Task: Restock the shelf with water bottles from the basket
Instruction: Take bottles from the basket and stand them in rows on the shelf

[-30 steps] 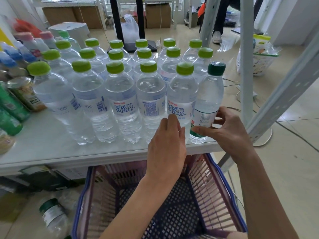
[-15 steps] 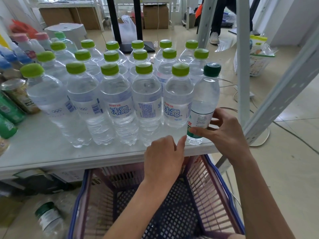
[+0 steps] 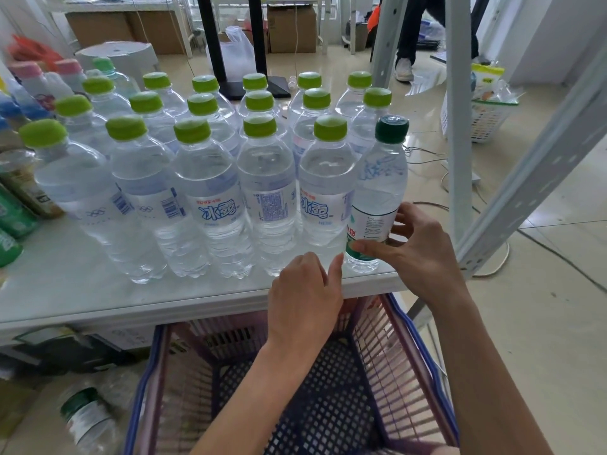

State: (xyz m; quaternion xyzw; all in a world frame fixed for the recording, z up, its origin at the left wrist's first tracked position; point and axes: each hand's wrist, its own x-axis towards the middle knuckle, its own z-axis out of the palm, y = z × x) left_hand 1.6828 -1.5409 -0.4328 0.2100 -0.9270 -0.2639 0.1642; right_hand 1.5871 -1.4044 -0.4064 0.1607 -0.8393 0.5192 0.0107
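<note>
Several clear water bottles with light-green caps [image 3: 267,192] stand in rows on the white shelf [image 3: 82,290]. At the right end of the front row stands a dark-green-capped bottle [image 3: 381,178]. My right hand [image 3: 420,247] wraps around its lower label, thumb on the near side. My left hand [image 3: 305,297] rests at the shelf's front edge, fingers curled loosely, thumb tip close to that bottle's base, holding nothing. Below the shelf is the purple and blue mesh basket [image 3: 414,349]; the part of it in view holds no bottles.
Other drinks and cans [image 3: 19,198] crowd the shelf's left end. A green-capped bottle [image 3: 88,418] lies on the floor left of the basket. A grey shelf upright [image 3: 460,126] and slanted brace [image 3: 538,172] stand right. A white basket [image 3: 486,119] and a person's legs [image 3: 407,37] are behind.
My left hand drew back from the front bottles to the shelf edge. My right hand stayed on the dark-capped bottle, which stands in the same spot.
</note>
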